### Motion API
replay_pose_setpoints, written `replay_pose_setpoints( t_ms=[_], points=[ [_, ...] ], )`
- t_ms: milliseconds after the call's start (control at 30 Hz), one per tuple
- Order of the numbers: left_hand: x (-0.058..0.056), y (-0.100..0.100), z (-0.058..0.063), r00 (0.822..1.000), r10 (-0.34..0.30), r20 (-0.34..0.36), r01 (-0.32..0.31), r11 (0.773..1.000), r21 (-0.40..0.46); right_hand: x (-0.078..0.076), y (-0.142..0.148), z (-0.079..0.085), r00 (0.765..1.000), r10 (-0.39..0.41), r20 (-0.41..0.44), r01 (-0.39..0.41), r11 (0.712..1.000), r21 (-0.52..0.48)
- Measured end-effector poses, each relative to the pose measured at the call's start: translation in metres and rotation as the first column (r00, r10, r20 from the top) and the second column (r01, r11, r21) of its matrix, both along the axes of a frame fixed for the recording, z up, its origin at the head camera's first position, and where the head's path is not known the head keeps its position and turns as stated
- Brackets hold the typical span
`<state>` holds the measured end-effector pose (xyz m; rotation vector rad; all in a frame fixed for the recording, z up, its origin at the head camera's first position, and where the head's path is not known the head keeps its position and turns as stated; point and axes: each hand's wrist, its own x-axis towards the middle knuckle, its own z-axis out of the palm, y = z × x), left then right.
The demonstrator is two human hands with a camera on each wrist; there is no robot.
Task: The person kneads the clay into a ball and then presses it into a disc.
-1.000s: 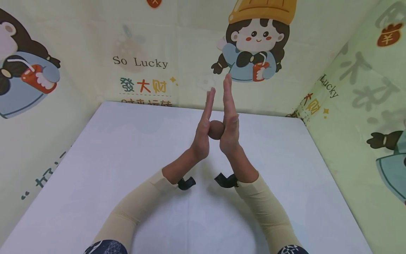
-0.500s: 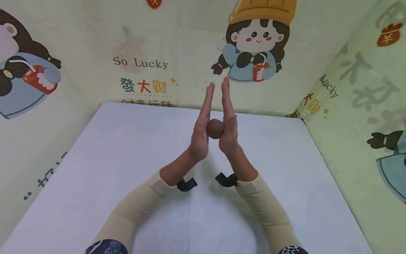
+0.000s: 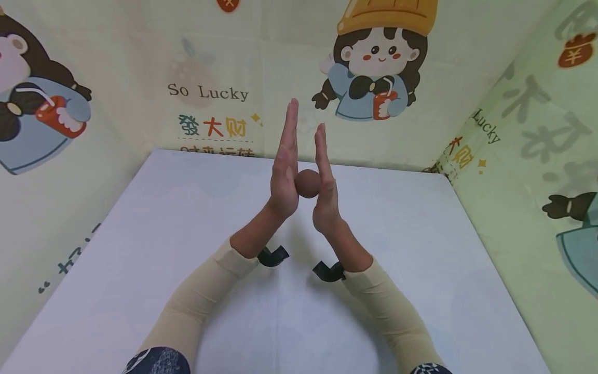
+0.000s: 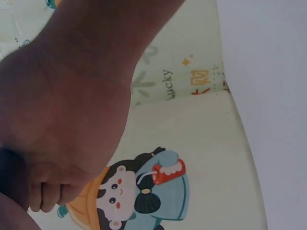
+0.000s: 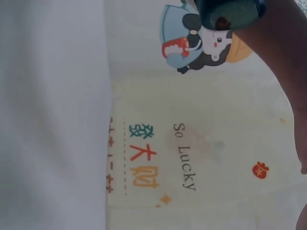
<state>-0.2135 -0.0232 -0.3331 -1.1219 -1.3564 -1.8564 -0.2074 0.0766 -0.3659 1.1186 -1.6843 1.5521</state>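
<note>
A smooth brown ball (image 3: 308, 184), like clay or dough, sits between two palms above the table. My left hand (image 3: 284, 176) presses it from the left with straight fingers pointing away from me. From the other side my right hand (image 3: 325, 192) presses it, its fingers also straight. The left fingertips reach farther forward than the right ones. In the left wrist view the left hand (image 4: 72, 110) fills the left side, with a dark, shadowed patch by the palm. Only a strip of the right hand (image 5: 301, 139) shows in the right wrist view; the ball is hidden there.
A white table (image 3: 224, 332) lies under both arms. Patterned cloth walls (image 3: 289, 62) with cartoon figures and lettering stand behind it and at both sides. Black curved pieces (image 3: 273, 256) stick out at the wrists.
My left hand has slid forward and left, while my right hand has drawn back and left. The ball has shifted left and slightly away, still between the palms.
</note>
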Motion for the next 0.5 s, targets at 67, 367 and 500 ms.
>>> replay_pose_setpoints(
  t_ms=[67, 367, 500],
  points=[
    [-0.005, -0.002, 0.0, 1.0, 0.01, 0.016, -0.01, 1.0, 0.008, 0.001, -0.002, -0.001, 1.0, 0.003, 0.003, -0.003, 1.0, 0.009],
    [-0.023, -0.01, 0.001, 0.997, 0.059, 0.048, -0.061, 0.997, 0.051, 0.009, -0.007, -0.009, 0.998, 0.04, 0.056, -0.041, 0.999, 0.017],
    [-0.029, -0.012, -0.002, 0.994, 0.089, 0.071, -0.092, 0.995, 0.036, 0.011, -0.008, -0.01, 0.997, 0.038, 0.06, -0.039, 0.999, 0.007]
  ],
)
